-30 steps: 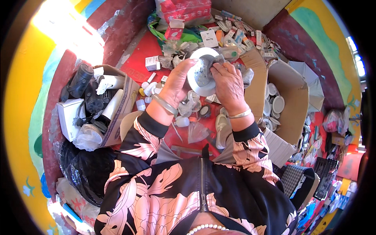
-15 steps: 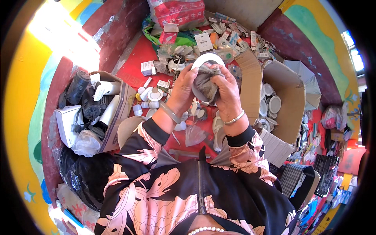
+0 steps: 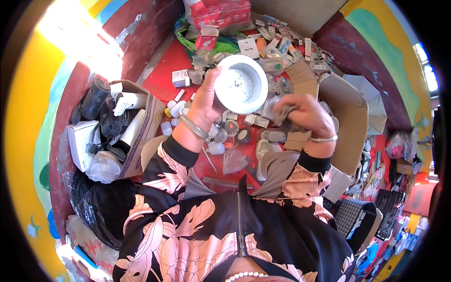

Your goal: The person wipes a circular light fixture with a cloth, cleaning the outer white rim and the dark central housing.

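My left hand [image 3: 205, 101] is closed on the left edge of a round white downlight housing [image 3: 241, 89]. Its wide rim and hollow inside face up, with small holes in the inner plate. To the right of it, apart from the housing, is my right hand [image 3: 310, 115], bent at the wrist and slightly blurred. A crumpled grey cloth [image 3: 282, 111] is pinched in its fingers. Below the hands, small white lamp parts [image 3: 217, 148] and a clear plastic bag [image 3: 234, 161] lie on the red floor covering.
An open cardboard box [image 3: 345, 117] stands on the right. On the left, another carton [image 3: 151, 120] holds black and white tubular fixtures. Many small packages [image 3: 282, 42] are heaped at the back beside a red-printed sack [image 3: 218, 13]. A black plastic bag [image 3: 105, 207] sits at lower left.
My right hand has moved away to the right with the cloth, off the downlight housing. My left hand has turned the housing so its hollow inside shows.
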{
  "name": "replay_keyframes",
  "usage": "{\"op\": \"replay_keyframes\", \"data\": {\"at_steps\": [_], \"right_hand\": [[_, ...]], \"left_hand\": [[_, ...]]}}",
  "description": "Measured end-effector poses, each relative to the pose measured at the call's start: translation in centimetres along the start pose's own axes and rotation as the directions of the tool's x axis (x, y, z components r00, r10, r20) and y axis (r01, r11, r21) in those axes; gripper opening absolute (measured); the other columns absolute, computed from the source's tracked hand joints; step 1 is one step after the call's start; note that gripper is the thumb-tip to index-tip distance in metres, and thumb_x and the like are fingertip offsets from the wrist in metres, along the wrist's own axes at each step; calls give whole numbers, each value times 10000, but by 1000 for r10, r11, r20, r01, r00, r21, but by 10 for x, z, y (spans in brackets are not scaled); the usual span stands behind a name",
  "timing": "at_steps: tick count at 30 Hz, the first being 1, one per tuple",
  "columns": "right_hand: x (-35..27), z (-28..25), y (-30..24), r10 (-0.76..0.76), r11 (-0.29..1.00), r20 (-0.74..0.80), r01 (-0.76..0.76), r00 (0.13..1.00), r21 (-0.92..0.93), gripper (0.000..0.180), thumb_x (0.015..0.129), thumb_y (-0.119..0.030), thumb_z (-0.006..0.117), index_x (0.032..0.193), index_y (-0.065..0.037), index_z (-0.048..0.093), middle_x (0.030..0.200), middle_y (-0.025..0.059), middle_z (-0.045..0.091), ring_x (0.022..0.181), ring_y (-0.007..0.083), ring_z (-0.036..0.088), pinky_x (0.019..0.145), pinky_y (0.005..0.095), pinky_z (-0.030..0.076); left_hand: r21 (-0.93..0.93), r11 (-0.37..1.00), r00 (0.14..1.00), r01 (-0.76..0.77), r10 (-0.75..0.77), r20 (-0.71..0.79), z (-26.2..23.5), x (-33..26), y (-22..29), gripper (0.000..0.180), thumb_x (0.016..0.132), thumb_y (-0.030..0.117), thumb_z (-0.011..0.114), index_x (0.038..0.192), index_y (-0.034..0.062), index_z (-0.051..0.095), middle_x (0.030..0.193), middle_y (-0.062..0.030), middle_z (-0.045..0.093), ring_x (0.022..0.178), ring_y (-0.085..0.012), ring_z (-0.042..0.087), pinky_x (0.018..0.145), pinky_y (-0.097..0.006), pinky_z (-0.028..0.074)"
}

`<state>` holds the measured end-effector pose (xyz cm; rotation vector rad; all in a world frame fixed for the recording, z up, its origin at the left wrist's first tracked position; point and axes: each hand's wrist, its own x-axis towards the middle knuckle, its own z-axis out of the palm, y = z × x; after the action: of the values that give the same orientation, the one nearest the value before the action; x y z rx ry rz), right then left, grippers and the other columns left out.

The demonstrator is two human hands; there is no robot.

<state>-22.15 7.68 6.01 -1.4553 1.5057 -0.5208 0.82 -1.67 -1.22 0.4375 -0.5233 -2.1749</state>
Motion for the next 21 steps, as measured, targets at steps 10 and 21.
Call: {"op": "replay_keyframes", "data": {"at_steps": [10, 21], "right_hand": [[16, -27, 42, -90, 924, -707, 324, 702, 203, 268, 845, 63, 488, 1054, 3, 646, 927, 6, 637, 822, 58, 554, 749, 194, 444], [39, 40, -5, -259, 917, -868, 391, 423, -82, 212, 845, -75, 621, 1047, -13, 601, 929, 24, 622, 800, 82, 539, 691, 236, 458]], "left_hand": [[-48, 981, 982, 189, -189, 4, -9, -1, 14, 578, 838, 484, 495, 1282, 116, 459, 1231, -126, 541, 1125, -326, 534, 891, -561, 439], [-50, 980, 981, 194, -193, 34, -6, 0, -4, 515, 883, 440, 482, 1255, 84, 475, 1206, -123, 556, 1118, -288, 538, 927, -499, 439]]}}
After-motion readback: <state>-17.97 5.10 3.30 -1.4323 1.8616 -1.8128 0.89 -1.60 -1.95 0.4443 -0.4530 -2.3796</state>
